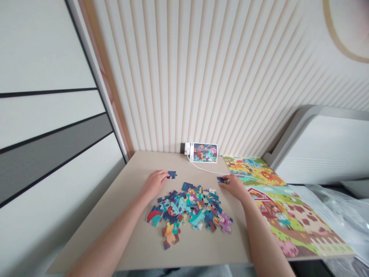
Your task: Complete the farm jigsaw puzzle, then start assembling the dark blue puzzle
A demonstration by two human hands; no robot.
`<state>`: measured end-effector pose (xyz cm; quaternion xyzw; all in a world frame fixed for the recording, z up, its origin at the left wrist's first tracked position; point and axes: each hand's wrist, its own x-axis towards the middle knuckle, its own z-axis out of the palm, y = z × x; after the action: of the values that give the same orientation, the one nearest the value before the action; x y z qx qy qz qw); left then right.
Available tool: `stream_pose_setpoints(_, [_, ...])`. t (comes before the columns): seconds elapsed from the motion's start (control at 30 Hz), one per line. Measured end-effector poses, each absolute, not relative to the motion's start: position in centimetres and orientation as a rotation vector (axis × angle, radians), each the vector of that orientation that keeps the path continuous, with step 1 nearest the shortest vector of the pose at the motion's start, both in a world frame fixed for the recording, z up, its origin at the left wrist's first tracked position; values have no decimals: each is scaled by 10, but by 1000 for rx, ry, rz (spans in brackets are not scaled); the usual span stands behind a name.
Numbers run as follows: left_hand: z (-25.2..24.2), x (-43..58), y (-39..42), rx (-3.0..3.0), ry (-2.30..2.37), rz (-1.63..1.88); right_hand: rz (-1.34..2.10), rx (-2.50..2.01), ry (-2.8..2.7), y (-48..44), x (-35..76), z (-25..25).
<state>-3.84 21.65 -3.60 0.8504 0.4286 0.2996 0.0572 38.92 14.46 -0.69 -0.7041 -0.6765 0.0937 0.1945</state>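
Ribbed cream wall panels (201, 77) rise behind a beige counter (198, 248), where a person's bare hands work at a loose heap of jigsaw pieces (188, 207) at the counter's center. The left hand (154, 184), at 10 o'clock from the heap, has its fingers closed together and pinches a dark blue jigsaw piece (172, 174), which juts out past the fingertips. The right hand (233, 187), at 2 o'clock, curls inward and pinches a second dark blue piece (221, 180) at the fingertips. Each hand holds one piece, two in all. The heap holds dozens more, overlapping too much for an exact count, with a brown and orange cluster (170, 235) at its 6 o'clock edge. The pieces appear to be thin, stiff die-cut card: light, firm enough to keep their shape, but likely to slide on the smooth counter and to bend at the knobs if forced. Opposite edges, taken between thumb and finger, look like the surest hold. One picture card (203, 152) stands at 12 o'clock against the wall beside one white plug (187, 148), whose single white cable (207, 170) trails toward 2 o'clock. One farm-scene board (276, 204), printed with a red barn, lies at 3 o'clock.
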Motion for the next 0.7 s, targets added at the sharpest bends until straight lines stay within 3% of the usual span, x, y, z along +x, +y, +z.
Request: stream_pose_setpoints(0.7, [-34, -37, 214, 2561, 1340, 911, 206, -1996, -1853, 148, 389, -12])
